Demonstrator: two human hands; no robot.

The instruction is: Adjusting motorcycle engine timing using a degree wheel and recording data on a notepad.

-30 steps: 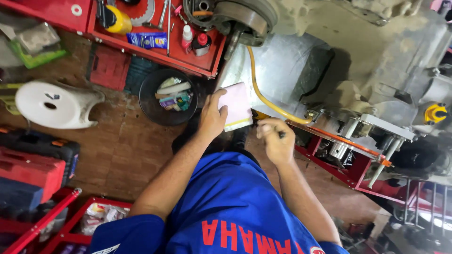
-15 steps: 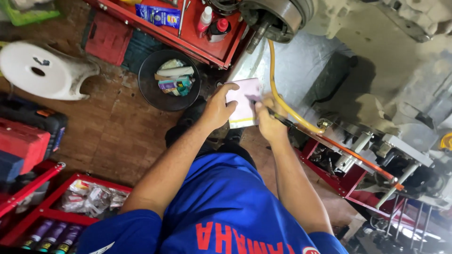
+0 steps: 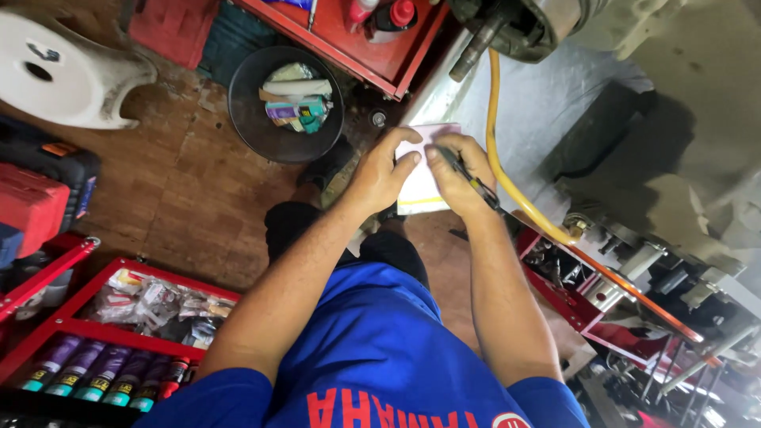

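A small pale pink pad of paper [image 3: 418,189] rests on my lap, near a silver metal surface. My left hand [image 3: 379,173] lies on its left side with fingers spread across it. Touching the pad's right part, my right hand [image 3: 453,173] is closed around a dark pen [image 3: 474,184] that points back toward my wrist. Both forearms reach forward from my blue shirt.
A yellow hose [image 3: 507,174] curves past my right hand. A black bucket [image 3: 247,127] with rags and bottles stands ahead left, a white stool [image 3: 59,75] further left. Red tool trays [image 3: 87,337] sit at lower left, a red cart shelf [image 3: 361,55] ahead, machine parts [image 3: 634,269] on the right.
My view has shifted, so everything slid down and left in the frame. My right hand moved from beside the pad onto it, close against my left hand.
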